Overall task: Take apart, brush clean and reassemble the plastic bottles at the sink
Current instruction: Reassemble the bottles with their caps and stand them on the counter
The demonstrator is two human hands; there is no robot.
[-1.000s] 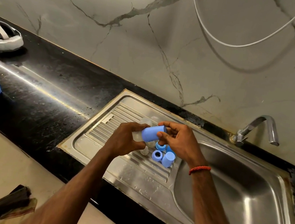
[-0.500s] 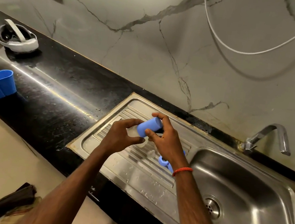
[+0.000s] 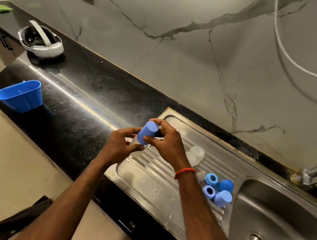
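Steel drainboard [image 3: 155,182] lies beneath my hands. My left hand [image 3: 120,147] grips the clear plastic bottle body [image 3: 133,140]. My right hand [image 3: 167,143] pinches its blue cylindrical plastic cap [image 3: 147,132], now tipped more upright than a second ago. I am likely mid-twist, with the loose blue caps and rings [image 3: 218,189] waiting beside the basin.

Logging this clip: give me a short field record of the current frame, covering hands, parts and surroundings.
left hand: grips a translucent plastic bottle
right hand: fingers curled round the blue cylindrical plastic cap on that bottle's end
steel drainboard: two blue plastic rings, two loose blue caps, one clear plastic bottle lying loose
black counter: blue plastic tub, white headset
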